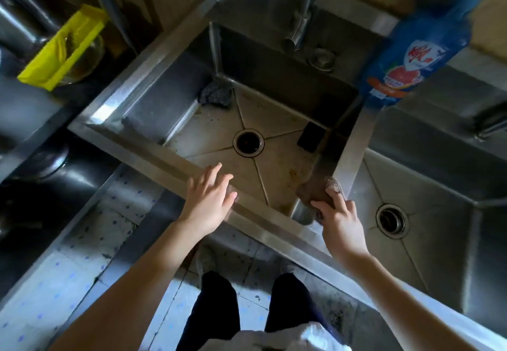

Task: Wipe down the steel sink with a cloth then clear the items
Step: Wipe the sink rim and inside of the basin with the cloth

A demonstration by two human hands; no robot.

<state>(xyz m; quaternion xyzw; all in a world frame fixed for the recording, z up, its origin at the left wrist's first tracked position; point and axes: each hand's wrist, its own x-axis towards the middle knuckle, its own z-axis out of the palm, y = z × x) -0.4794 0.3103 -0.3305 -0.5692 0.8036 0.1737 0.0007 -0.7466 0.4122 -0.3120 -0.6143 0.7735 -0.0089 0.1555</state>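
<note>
The steel sink (pixel 153 139) fills the middle, its stained floor sloping to a round drain (pixel 248 142). My right hand (pixel 341 220) presses a brown cloth (pixel 311 189) against the sink's near right corner, by the divider. My left hand (pixel 210 200) rests flat on the front rim with fingers spread, holding nothing. A dark steel-wool scourer (pixel 216 94) lies in the far left corner of the basin. A flat black rectangular object (pixel 311 136) lies on the basin floor at the right.
A tap (pixel 301 18) hangs over the back of the basin. A blue detergent bottle (pixel 411 57) stands on the divider at the back right. A second basin (pixel 428 213) lies to the right. A yellow bag (pixel 63 49) sits at the far left.
</note>
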